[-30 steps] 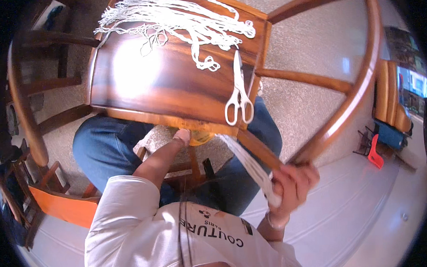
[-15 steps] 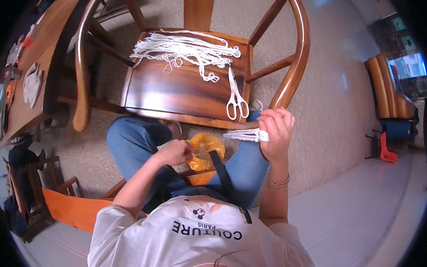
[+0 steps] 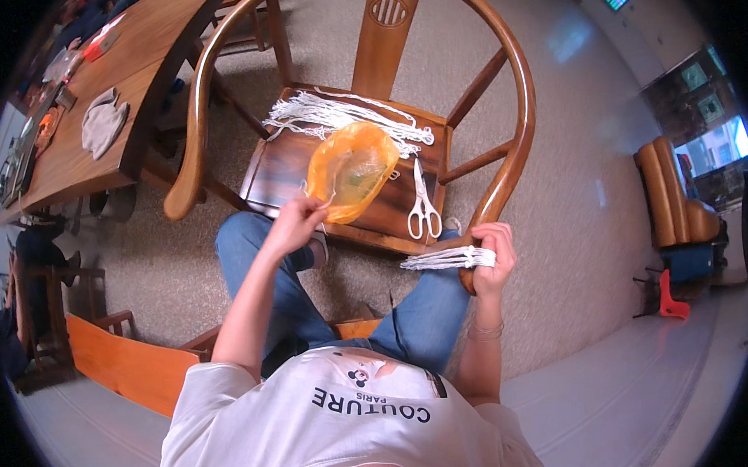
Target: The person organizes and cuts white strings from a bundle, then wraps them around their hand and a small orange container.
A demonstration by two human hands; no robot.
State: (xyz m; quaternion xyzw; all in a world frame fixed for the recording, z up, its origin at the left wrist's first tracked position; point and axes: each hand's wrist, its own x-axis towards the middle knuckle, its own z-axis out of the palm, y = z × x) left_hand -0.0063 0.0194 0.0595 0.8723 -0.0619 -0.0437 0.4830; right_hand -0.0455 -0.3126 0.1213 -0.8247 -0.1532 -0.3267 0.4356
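Note:
My left hand [image 3: 296, 223] is closed on the near edge of an orange-yellow plastic bag [image 3: 375, 202], which is held up with its mouth open over the chair seat. Something clear and shiny shows inside, too indistinct to name. My right hand [image 3: 497, 258] grips the bound end of a white cord tassel [image 3: 441, 259], beside the end of the chair's right armrest; the loose strands point left above my thigh. A pile of white cords [image 3: 328, 111] lies across the back of the seat, partly covered by the bag. White-handled scissors [image 3: 423, 205] rest on the seat's right side.
The wooden armchair [image 3: 515, 158] faces me, its curved rail surrounding the seat. A wooden table [image 3: 150, 68] at the left bears a pale cloth [image 3: 104, 122] and several small items. Far right stand a brown leather sofa [image 3: 665, 190] and a red chair [image 3: 671, 295].
My left hand has lifted the orange-yellow bag from between my legs to above the seat. My right hand keeps the tassel near the armrest. The view has shifted slightly.

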